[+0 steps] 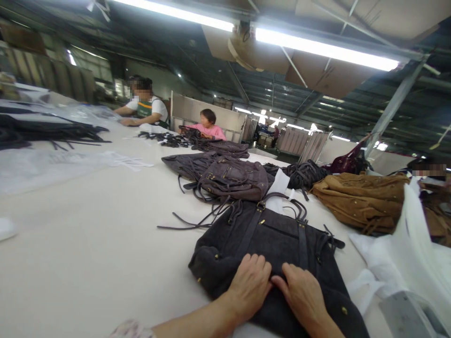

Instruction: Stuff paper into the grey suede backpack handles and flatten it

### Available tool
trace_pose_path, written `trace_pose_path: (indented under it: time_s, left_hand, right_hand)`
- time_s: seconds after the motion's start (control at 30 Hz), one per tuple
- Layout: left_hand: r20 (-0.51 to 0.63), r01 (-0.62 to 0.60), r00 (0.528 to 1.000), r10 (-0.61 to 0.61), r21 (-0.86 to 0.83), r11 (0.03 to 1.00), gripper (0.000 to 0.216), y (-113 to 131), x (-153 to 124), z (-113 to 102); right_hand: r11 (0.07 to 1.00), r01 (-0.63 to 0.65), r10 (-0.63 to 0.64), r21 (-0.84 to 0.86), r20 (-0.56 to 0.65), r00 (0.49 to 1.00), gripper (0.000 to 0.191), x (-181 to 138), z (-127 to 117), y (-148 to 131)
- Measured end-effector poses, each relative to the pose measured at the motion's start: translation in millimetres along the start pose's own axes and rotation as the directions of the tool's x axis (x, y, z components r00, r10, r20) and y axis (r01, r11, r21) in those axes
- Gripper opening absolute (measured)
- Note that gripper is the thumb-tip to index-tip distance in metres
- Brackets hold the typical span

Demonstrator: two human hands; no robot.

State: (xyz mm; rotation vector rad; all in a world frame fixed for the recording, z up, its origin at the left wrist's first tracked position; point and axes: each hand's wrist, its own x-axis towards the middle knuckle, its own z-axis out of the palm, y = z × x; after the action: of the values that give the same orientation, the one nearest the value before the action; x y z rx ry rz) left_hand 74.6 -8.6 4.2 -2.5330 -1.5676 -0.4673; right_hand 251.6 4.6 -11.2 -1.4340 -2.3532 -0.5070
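A dark grey suede bag (268, 244) with straps and brass studs lies flat on the white table (88, 234) in front of me. My left hand (248, 284) rests palm down on the bag's near end, fingers stretched out and together. My right hand (305, 295) lies flat beside it on the same bag, its fingers touching the left hand's. Neither hand grips anything.
Behind it lie more dark bags (232, 178), a tangle of black straps (303, 173) and tan suede bags (362, 199). White plastic sheeting (405, 253) is piled at the right. Clear plastic bags (52, 164) and dark straps lie at the left. Two people (148, 108) work at the far end.
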Motion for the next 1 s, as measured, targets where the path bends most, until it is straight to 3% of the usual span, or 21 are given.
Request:
trace_pose_path:
  time_s: [0.13, 0.37, 0.57, 0.67, 0.77, 0.9, 1.0]
  left_hand:
    - [0.044, 0.029, 0.999, -0.030, 0.016, 0.999, 0.016, -11.1, 15.6, 7.2]
    - [0.025, 0.043, 0.999, -0.043, 0.008, 0.999, 0.014, -7.2, 18.7, 9.8]
    - [-0.059, -0.041, 0.998, 0.037, -0.063, 0.997, 0.068, 16.3, 10.8, 23.1]
    - [-0.084, -0.052, 0.995, 0.045, -0.089, 0.995, 0.071, 17.0, 14.7, 26.0]
    - [-0.107, -0.056, 0.993, 0.041, -0.138, 0.989, 0.068, 13.0, 19.1, 20.8]
    - [-0.122, -0.086, 0.990, 0.066, -0.170, 0.982, 0.052, 10.2, 21.1, 12.0]
    - [-0.123, -0.090, 0.990, 0.068, -0.180, 0.980, 0.047, 9.9, 21.8, 9.5]
  right_hand:
    - [0.995, -0.053, 0.052, -0.090, -0.019, 0.998, 0.033, -7.6, -17.0, 8.5]
    - [0.999, -0.038, 0.036, -0.038, -0.036, 0.999, 0.028, -14.4, 18.0, 27.0]
    - [0.998, -0.032, 0.027, -0.052, -0.095, 0.995, 0.021, -13.4, 24.9, 26.5]
    - [0.999, -0.003, 0.000, 0.044, 0.059, 0.998, 0.017, -6.3, 7.3, 38.6]
    - [0.988, 0.009, -0.050, 0.156, 0.264, 0.963, 0.019, -3.0, -22.2, 66.0]
    - [0.972, -0.037, -0.052, 0.233, 0.366, 0.929, 0.043, -21.9, -54.8, 107.4]
    - [0.865, -0.152, -0.101, 0.479, 0.462, 0.881, 0.064, -41.6, -69.0, 130.4]
